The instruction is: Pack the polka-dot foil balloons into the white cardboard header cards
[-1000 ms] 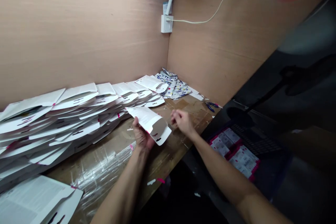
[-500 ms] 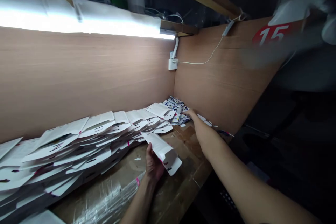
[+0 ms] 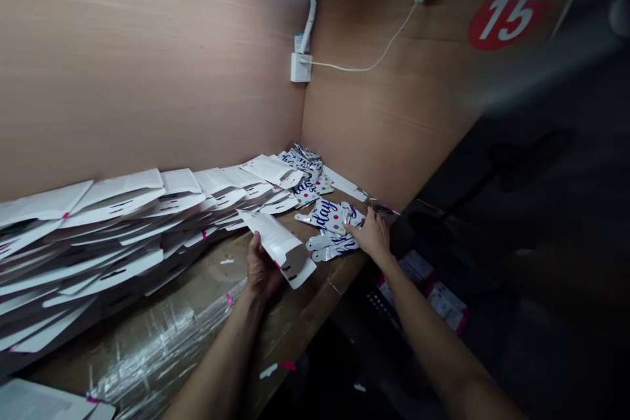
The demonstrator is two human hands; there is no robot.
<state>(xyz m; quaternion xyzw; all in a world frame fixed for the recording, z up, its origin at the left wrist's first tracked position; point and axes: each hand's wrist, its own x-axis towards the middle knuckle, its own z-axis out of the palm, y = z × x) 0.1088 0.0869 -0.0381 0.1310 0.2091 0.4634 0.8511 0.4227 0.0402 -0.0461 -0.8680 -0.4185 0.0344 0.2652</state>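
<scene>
Lowering after its upward tilt a moment ago, the head-worn view is showing the right hand point(image 3: 371, 237) down at the far end of the desk point(image 3: 315, 315), where printed foil balloons point(image 3: 331, 223) are now lying nearer the person. Its fingers point(image 3: 353, 230) are pressed together and resting on the silver foil, which is carrying blue script and colored dots, though I cannot tell whether they are pinching it. The left hand point(image 3: 260, 269) is cradling a folded white card sleeve point(image 3: 278, 246) above the desk, with its fingers point(image 3: 252, 246) curling around the sleeve's underside and its slotted hanger end pointing toward the right hand. Beside the left hand, a long stack of white card sleeves point(image 3: 123, 226) is running along the plywood wall point(image 3: 147, 65) toward the corner, where more foil balloons point(image 3: 302, 167) are piled. Blue-handled scissors point(image 3: 381, 209) are lying just beyond the right hand. Clear plastic wrap point(image 3: 157, 341) is covering the near part of the desk, while a white wall socket point(image 3: 300, 67) is feeding a thin cable point(image 3: 354, 69) above.
</scene>
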